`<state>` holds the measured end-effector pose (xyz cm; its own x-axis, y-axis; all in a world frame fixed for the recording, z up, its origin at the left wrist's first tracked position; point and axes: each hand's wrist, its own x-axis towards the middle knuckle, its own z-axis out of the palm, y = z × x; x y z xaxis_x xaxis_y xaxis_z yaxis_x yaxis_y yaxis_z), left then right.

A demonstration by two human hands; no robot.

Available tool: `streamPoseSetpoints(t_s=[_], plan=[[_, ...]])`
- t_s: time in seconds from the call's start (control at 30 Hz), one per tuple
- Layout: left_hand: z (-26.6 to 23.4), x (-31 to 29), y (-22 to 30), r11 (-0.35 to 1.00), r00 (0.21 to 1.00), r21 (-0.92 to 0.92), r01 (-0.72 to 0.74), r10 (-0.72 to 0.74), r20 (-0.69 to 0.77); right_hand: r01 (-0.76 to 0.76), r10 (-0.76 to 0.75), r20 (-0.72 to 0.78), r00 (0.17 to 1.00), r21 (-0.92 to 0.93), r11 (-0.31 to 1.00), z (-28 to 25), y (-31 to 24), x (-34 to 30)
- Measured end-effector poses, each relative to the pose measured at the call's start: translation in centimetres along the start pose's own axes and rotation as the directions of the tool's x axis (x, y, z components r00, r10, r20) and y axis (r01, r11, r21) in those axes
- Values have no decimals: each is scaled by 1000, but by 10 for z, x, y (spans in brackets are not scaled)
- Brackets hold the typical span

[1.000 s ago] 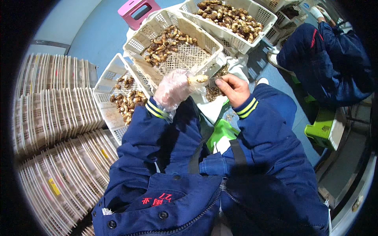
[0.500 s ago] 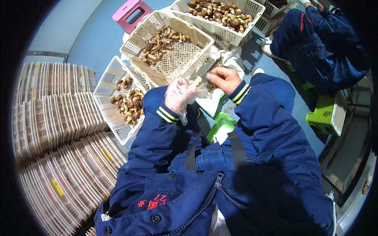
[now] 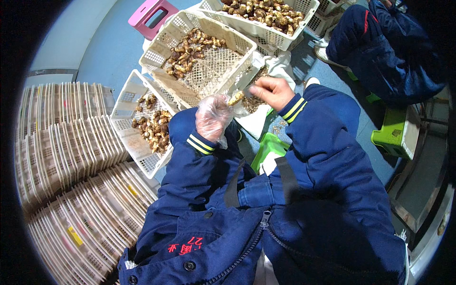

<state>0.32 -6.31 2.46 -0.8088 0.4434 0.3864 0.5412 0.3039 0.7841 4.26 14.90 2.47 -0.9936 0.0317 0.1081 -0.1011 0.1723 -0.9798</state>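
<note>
Mushroom: a small pale-tan mushroom piece [image 3: 235,98] sits between the two hands, above the person's lap and just in front of the near rim of the middle basket.
Left hand: the left hand in a clear thin plastic glove [image 3: 213,117] has its fingers closed around the mushroom's lower end.
Right hand: the bare right hand [image 3: 271,91] has its fingers curled together just beside the mushroom's top; whether it holds anything cannot be told.
White bag: crumpled white sheet [image 3: 278,64] with brown trimmings lies under the right hand.
Middle basket: a white latticed plastic basket [image 3: 161,46], tilted, holds brown mushrooms at its far end.
Left basket: a lower white plastic crate [image 3: 124,97] holds more mushrooms.
Far basket: a full white mesh basket [image 3: 304,9] stands at the top edge.
Stacks: upended white crates [image 3: 61,152] fill the left.
Stool: green plastic stool [image 3: 266,149] under the lap.
</note>
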Motion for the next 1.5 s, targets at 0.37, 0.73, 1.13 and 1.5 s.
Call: streamPoseSetpoints(t_s=[0.37, 0.73, 1.13, 1.5], plan=[[1, 6, -2, 956, 986, -250, -152, 165, 34, -61, 59, -27, 998, -88, 994, -3, 7, 3], [-2, 11, 12, 916, 922, 110, -387, 384, 44, 26, -26, 6, 1000, 15, 1000, 0, 0, -2], [-1, 4, 14, 999, 998, -11, -38, 38, -40, 18, -45, -119, 992, -220, 975, -6, 0, 3], [-1, 2, 17, 977, 973, 27, 212, -214, 82, 16, -32, -99, 995, -164, 986, 3, -1, -2]])
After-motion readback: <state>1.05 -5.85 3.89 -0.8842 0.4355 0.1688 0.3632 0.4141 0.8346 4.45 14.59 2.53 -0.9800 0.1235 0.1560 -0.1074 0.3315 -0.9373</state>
